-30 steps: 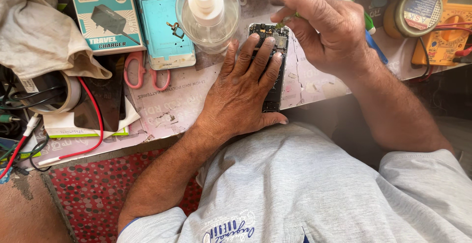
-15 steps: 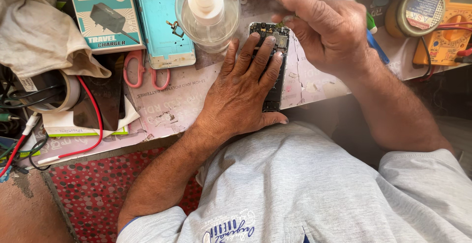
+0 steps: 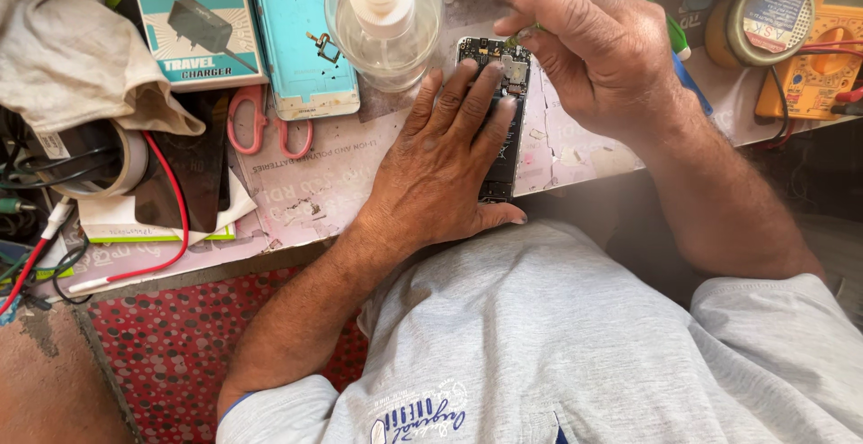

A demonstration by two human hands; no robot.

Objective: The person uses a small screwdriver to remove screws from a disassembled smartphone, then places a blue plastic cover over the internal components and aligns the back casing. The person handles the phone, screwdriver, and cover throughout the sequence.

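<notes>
An opened phone (image 3: pixel 503 152) with its circuit board bare lies lengthwise on the worn bench top (image 3: pixel 315 197). My left hand (image 3: pixel 445 161) presses flat on it, fingers spread over its middle, holding it still. My right hand (image 3: pixel 598 53) hovers over the phone's top end, fingers pinched on a thin green-handled tool (image 3: pixel 524 35) whose tip touches the board. The lower half of the phone is mostly hidden under my left hand.
A clear pump bottle (image 3: pixel 385 17) stands just left of the phone's top. A blue phone back cover (image 3: pixel 301 39), red-handled scissors (image 3: pixel 261 125), a charger box (image 3: pixel 198 22), a cloth (image 3: pixel 72 48) and tape roll (image 3: pixel 99 161) lie left. A yellow multimeter (image 3: pixel 814 48) and round tin (image 3: pixel 764 17) sit right.
My right hand has shifted very slightly over the phone's top end. My left hand stays pressed on the phone.
</notes>
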